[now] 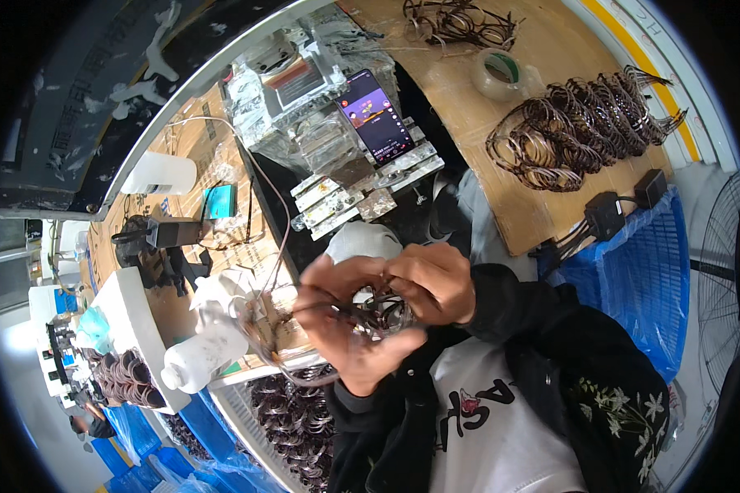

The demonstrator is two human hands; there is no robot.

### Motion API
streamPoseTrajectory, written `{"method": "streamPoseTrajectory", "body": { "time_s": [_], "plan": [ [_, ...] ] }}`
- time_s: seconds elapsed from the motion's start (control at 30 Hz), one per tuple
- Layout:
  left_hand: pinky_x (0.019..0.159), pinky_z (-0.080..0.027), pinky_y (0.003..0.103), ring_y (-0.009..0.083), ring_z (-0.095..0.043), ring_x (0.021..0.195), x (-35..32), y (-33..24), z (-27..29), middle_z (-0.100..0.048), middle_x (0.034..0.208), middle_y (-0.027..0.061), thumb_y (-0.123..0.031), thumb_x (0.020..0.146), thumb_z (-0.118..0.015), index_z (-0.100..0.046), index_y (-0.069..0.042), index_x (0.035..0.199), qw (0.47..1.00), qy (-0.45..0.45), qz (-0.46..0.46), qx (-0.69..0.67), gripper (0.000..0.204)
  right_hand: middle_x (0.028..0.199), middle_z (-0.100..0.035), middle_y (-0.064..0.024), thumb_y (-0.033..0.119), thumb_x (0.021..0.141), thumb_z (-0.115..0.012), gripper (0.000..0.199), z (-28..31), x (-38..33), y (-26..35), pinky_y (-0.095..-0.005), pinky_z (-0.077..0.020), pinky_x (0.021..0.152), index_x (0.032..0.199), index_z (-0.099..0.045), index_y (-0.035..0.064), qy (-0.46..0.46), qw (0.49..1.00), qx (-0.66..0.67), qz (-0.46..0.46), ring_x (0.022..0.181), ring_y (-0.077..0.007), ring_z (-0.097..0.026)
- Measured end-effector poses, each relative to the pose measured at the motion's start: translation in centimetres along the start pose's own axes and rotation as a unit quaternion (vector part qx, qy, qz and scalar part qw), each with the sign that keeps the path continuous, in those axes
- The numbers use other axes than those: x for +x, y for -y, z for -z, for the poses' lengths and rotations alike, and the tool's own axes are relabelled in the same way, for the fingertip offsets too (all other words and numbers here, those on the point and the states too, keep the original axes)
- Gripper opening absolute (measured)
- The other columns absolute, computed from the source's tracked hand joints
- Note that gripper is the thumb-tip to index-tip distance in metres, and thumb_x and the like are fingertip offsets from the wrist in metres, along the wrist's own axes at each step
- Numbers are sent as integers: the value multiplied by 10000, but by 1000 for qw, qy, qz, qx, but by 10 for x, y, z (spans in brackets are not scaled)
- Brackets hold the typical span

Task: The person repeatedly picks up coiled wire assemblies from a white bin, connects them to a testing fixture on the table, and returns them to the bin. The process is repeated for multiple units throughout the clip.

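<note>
In front of my chest, a small coil of thin dark brown cable [386, 315] sits between my two hands. My left hand [341, 337] is curled round its left side, the thumb stretched beneath it. With bent fingers pressed together, my right hand [434, 283] pinches a strand at the upper right of the coil; the fingertips are partly hidden. A loose length of cable [311, 380] hangs out to the left of my left hand, blurred by motion.
Beyond my hands, a lit phone [378, 119] leans on a metal fixture [370, 189]. Bundled cables [584, 131] and a tape roll [499, 72] lie on cardboard at right. A white bottle [204, 358] is left; a crate of cables [292, 423] stands below it. A blue basket [641, 287] is right.
</note>
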State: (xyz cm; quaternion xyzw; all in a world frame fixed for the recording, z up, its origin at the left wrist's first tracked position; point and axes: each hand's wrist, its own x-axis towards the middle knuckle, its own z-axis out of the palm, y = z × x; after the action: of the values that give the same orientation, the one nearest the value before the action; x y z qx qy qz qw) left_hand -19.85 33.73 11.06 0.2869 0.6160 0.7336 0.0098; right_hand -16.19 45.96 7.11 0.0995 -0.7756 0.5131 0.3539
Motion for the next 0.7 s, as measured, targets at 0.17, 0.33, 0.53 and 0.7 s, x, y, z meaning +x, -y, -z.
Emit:
{"method": "streamPoseTrajectory", "body": {
  "time_s": [0.17, 0.33, 0.53, 0.7],
  "plan": [
    [866, -431, 388, 271, -602, 912, -6, -1, 6, -614, 987, 190, -199, 901, -562, -305, -16, 1208, 991, 81, -37, 104, 440, 951, -598, -98, 82, 753, -692, 290, 25, -12, 0, -324, -509, 559, 1026, -602, 45, 57, 995, -50, -57, 680, -265, -630],
    [841, -457, 370, 256, -612, 878, -10, 6, 20, -623, 887, 188, -296, 945, -486, -368, 43, 1143, 993, -52, 3, 111, 410, 907, -598, -40, 213, 789, -658, 186, 51, -39, -23, -353, -497, 595, 940, -629, 107, 326, 915, -202, -125, 732, -239, -629],
    [761, -422, 280, 178, -566, 785, -15, 9, 33, -623, 863, 167, -251, 936, -499, -397, 3, 1151, 980, -113, 19, 165, 348, 798, -605, -19, 117, 760, -658, 74, 40, -40, -22, -318, -481, 568, 818, -634, 80, 152, 973, -170, -44, 685, -204, -620],
    [721, -383, 278, 131, -509, 761, -11, 17, 53, -608, 812, 116, -263, 957, -454, -402, -3, 1153, 952, -207, 11, 226, 330, 674, -590, -63, 62, 802, -625, 62, 74, 8, -2, -280, -438, 519, 855, -611, 31, 68, 991, -85, -80, 583, -190, -575]
  ]
}}
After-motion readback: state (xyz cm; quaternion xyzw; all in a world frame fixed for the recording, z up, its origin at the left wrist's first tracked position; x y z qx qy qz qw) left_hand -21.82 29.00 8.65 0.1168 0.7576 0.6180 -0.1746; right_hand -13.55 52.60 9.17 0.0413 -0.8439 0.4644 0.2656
